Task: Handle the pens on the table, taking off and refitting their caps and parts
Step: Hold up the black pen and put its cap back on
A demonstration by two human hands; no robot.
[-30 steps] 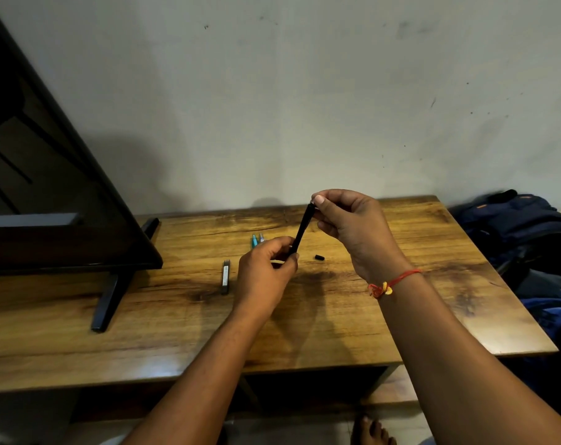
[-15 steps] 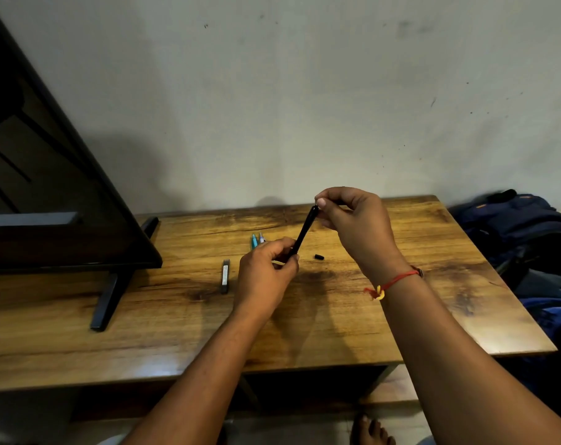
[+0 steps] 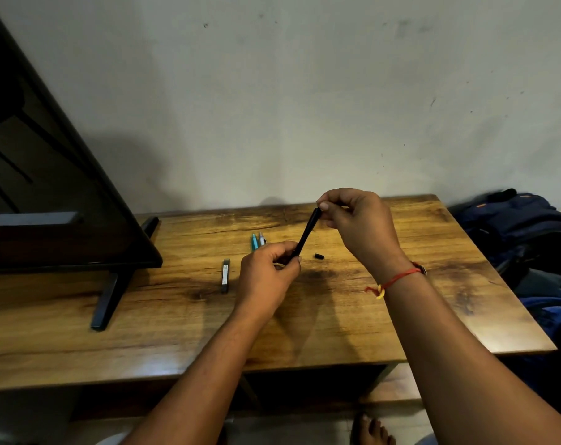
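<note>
Head cam: left hand [image 3: 266, 271] grips the black pen [image 3: 306, 234] low above the table [image 3: 176, 332], steadying it while the right hand [image 3: 356, 220] pinches its top, probably twisting an end piece.

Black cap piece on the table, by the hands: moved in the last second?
No. The black cap piece lies where it did, to the right of the teal pen, with the same gap between them.
</note>
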